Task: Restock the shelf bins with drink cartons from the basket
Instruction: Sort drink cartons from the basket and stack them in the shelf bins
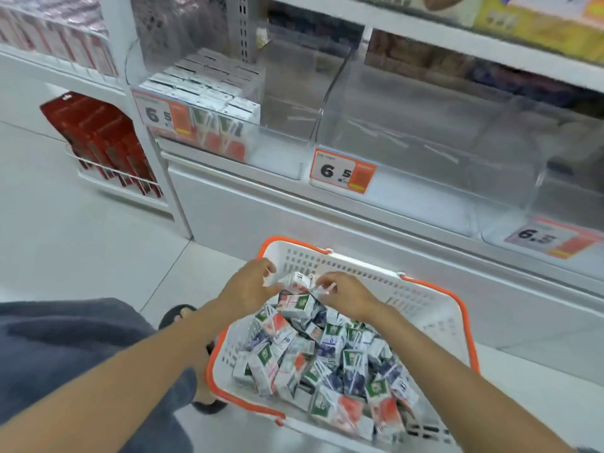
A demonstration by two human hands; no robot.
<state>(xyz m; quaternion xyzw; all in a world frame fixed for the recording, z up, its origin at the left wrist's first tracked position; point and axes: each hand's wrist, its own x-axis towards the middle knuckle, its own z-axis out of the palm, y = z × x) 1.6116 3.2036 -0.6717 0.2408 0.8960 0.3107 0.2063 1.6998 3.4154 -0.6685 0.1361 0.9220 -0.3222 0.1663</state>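
Note:
A white basket (425,299) with an orange rim sits on the floor, holding several small drink cartons (330,358) in red, green and blue prints. My left hand (250,287) grips a red and white carton (295,282) at the far end of the basket. My right hand (348,294) pinches the same carton's other end, or something small beside it; blur hides which. Above, a clear shelf bin (281,125) holds rows of red and green cartons (209,93) on its left side. The clear bin (425,135) to its right holds none.
Price tags reading 6.5 (341,171) hang on the bin fronts. A white cabinet front (294,217) runs below the shelf. Red boxes (104,138) fill a wire rack at the left. My knee in blue cloth (65,338) and a dark sandal (176,313) are beside the basket.

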